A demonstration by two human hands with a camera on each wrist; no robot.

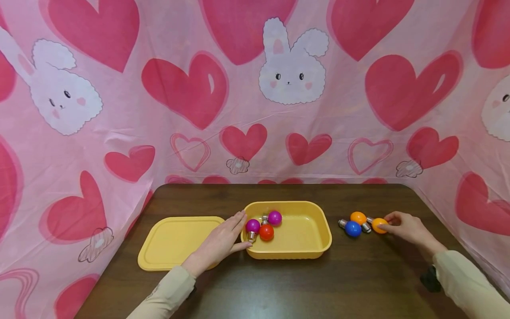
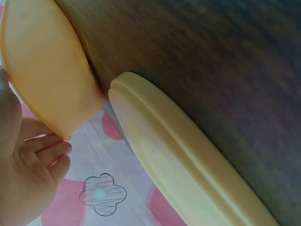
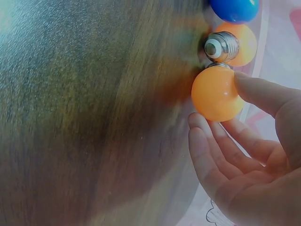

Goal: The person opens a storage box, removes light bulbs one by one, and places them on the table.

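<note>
From the head view, I see the person's left hand [image 1: 225, 237] spread over the near-left part of a yellow tub [image 1: 307, 255], its fingers lying along the rim and its thumb held well apart from them. Just past those fingertips, inside the tub, sit two magenta light bulbs [image 1: 275, 217] and a red light bulb [image 1: 266, 232]. A yellow lid [image 1: 171, 239] lies flat on the table [image 1: 303, 288] to the left of that hand, partly beneath the forearm. Over on the other side, the right hand [image 1: 410, 228] pinches an orange light bulb [image 1: 380, 225], whose screw base points toward the left hand. Close beyond the right fingertips lie a second orange bulb [image 1: 358, 217] and a blue bulb [image 1: 353, 229].

From the left wrist, the fingers look relaxed, slightly bent at the tub's corner; part of the hand is cut off. The lid's raised edge slants past, near those fingers.

From the right wrist, the thumb presses one side of the orange globe and the fingers meet it from below. The second orange bulb's metal base faces out just beyond the held one, with the blue bulb farthest from the palm.
</note>
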